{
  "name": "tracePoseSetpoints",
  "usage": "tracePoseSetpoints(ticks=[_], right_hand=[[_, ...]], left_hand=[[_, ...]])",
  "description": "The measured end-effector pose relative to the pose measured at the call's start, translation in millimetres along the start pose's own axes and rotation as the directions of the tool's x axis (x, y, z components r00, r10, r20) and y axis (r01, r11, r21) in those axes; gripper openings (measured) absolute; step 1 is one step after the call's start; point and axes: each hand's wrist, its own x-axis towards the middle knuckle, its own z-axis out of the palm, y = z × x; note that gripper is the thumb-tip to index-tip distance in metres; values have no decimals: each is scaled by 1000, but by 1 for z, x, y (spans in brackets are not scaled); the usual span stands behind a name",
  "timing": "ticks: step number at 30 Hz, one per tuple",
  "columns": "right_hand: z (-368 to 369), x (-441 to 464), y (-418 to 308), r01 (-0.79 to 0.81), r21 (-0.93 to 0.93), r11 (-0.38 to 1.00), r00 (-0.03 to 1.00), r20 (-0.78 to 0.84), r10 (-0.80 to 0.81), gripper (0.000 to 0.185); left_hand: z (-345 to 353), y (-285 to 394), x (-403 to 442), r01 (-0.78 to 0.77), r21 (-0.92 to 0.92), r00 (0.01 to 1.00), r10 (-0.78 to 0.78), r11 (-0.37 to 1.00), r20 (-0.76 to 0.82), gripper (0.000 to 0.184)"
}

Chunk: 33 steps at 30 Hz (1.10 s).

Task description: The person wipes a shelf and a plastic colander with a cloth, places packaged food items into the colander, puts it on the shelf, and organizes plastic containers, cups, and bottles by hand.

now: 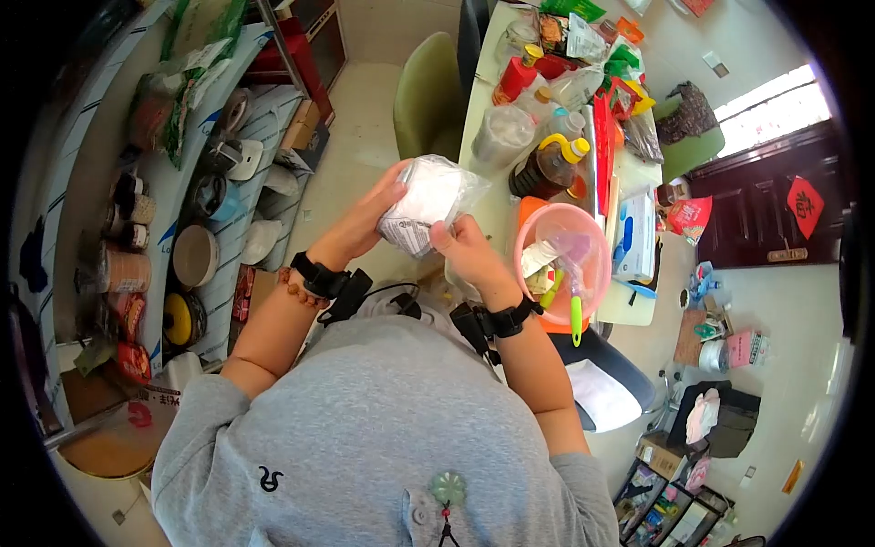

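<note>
A white package in a transparent plastic wrapper (427, 202), with small dark print on its lower part, is held up in front of my chest. My left hand (375, 202) grips it from the left side, fingers partly behind it. At its lower right corner my right hand (476, 253) pinches the wrapper, thumb on the near face. What lies inside the wrapper cannot be made out. Just right of my right hand stands a pink basin (597, 273) holding packets and a green-handled tool (576, 314).
A table (629, 310) on the right carries a brown bottle with a yellow cap (547, 169), a clear plastic container (503, 135), and several bags. A green chair (430, 96) stands behind it. Shelves (182, 264) on the left hold bowls, jars and a pan.
</note>
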Motion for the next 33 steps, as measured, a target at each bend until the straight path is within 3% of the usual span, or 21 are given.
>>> tracePoseSetpoints(ticks=[3,6,9,10,12,15,16,18,19,21,24,25,27,29,31,32,33], right_hand=[[0,3,19,-73,31,997,997,-21,74,51],[1,8,19,-67,137,988,996,66,58,50],[19,6,-2,51,485,873,996,-91,-8,44],[23,6,-7,28,513,858,998,-61,4,43],[22,3,-12,-17,567,824,999,-25,37,39],[7,3,13,-152,313,938,960,274,64,35],[9,0,11,-188,254,949,930,355,89,34],[16,-10,-1,-288,238,928,864,482,145,32],[18,-8,21,-370,327,870,861,472,189,30],[18,-5,47,-348,289,892,809,574,129,28],[25,-8,59,-325,287,901,756,651,65,35],[28,-7,73,-330,301,895,731,681,41,40],[31,-7,92,-390,326,861,695,718,42,46],[38,-8,101,-414,431,802,808,579,105,44],[47,-6,99,-442,539,717,862,478,171,51],[53,-4,94,-394,566,724,867,490,88,55],[59,-1,90,-343,597,725,868,496,3,59]], left_hand=[[-7,-2,-1,-96,110,995,94,989,24,80],[-4,0,-8,-187,94,982,184,978,46,72],[-8,-4,-13,-297,221,955,295,929,41,72],[-10,-3,-15,-290,200,956,293,936,17,79],[-12,-8,-20,-262,143,963,268,954,-22,93],[-16,3,-38,-73,-116,993,62,991,-95,83],[-15,3,-46,-72,-18,997,71,997,-34,83],[-42,-3,-73,172,-82,985,-172,982,6,87],[-42,-5,-82,179,-63,984,-180,982,-6,90],[-38,-6,-97,183,-21,983,-183,983,-27,95],[-60,-20,-119,213,104,975,-205,972,-79,99],[-72,-21,-121,243,166,970,-242,956,-23,99],[-68,-16,-134,216,251,974,-191,944,-123,85],[-57,-7,-143,189,351,965,-107,917,-240,68],[-50,3,-148,208,694,965,-27,689,-261,61],[-43,9,-150,216,823,966,10,525,-260,58],[-27,13,-149,141,869,975,86,474,-205,51]])
